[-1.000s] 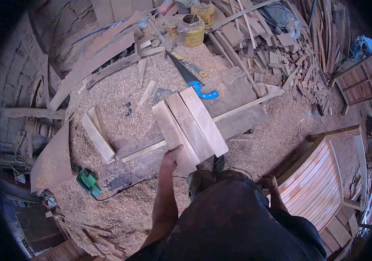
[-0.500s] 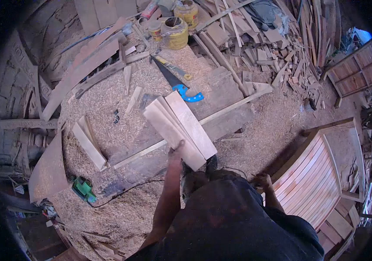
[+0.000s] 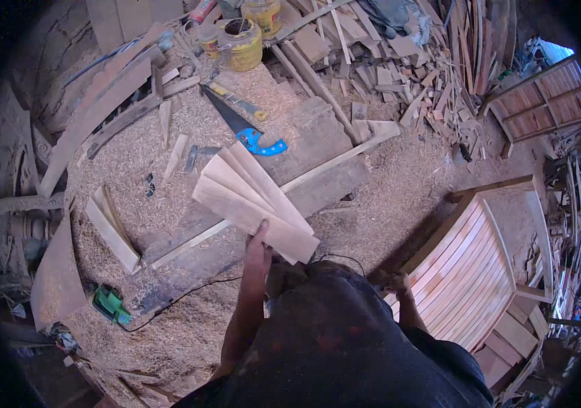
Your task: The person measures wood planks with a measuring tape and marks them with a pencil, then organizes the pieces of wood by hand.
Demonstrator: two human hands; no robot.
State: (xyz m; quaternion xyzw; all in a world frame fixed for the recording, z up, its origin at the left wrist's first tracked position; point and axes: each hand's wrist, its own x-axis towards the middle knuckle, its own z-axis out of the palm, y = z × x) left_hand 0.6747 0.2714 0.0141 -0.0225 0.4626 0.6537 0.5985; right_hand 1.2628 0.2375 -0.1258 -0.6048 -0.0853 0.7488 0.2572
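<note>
Left hand (image 3: 258, 246) grips fanned boards (image 3: 253, 197); open yellow bucket (image 3: 241, 44), contents unclear

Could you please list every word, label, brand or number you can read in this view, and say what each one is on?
No text can be read here.
The yellow buckets may carry labels, but these are too small and blurred to read.
The blue-handled handsaw, the green power tool and the wooden boards held in the left hand show no legible marking.

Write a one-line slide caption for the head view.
Left hand grips a fanned stack of boards above a sawdust-covered floor, right hand beside a slatted wooden frame.
</note>
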